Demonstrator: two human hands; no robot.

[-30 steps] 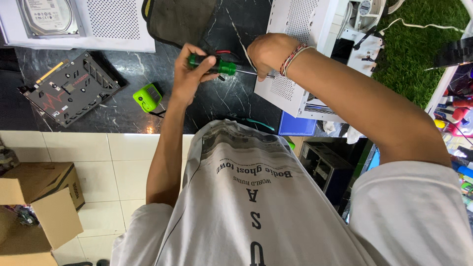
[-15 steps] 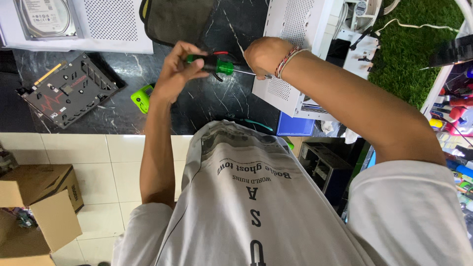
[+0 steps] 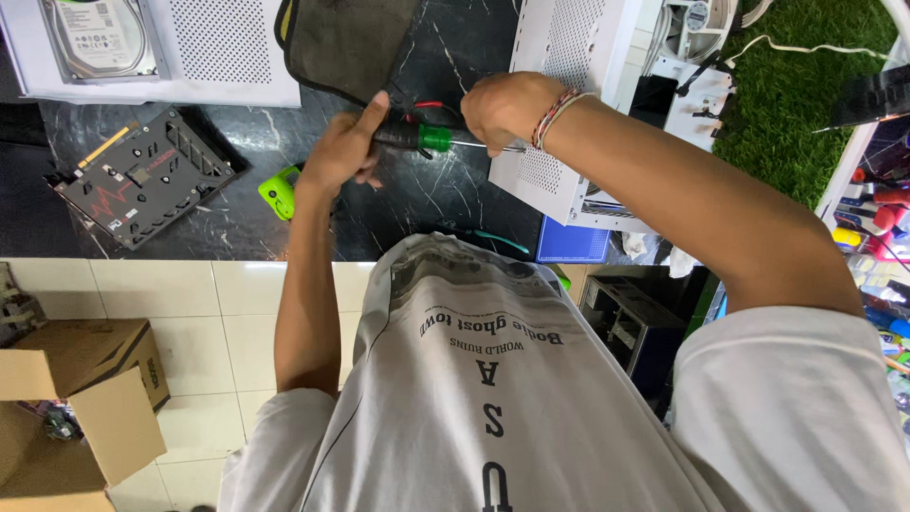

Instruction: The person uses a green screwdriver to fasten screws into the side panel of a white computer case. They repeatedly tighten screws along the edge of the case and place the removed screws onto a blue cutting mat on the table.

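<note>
— Right, what have we got over the black marble tabletop [image 3: 237, 228]?

— Both hands are on one screwdriver [image 3: 431, 139]. The left hand [image 3: 343, 152] is clenched round the black and green handle, thumb up along the top, fingers [image 3: 365, 175] curled beneath it, so the grip sits deep in the palm and only its green collar pokes out.

— And the right hand [image 3: 502, 109]?

— It is closed over the steel shaft, fingertips pinching it on the far side of the collar. The shaft runs level between the two hands and its tip reaches the perforated side of the white computer case [image 3: 569, 95]. I cannot tell whether the tip sits in a screw; the hand covers that part.

— Anything changed from a moment ago?

— Barely! Half a second back the same two-handed hold was there, at the same height above the tabletop. The left wrist has rolled a touch, and the lime-green tool [image 3: 280, 192] lying on the tabletop now peeks out just beside the left forearm, where earlier the arm sat further from it.

— What else is around?

— A dark graphics card [image 3: 142, 180] lies well to the left, a hard drive [image 3: 100, 38] rests on a white panel at the top left, and cardboard boxes [image 3: 76, 398] stand on the tiled floor.
</note>
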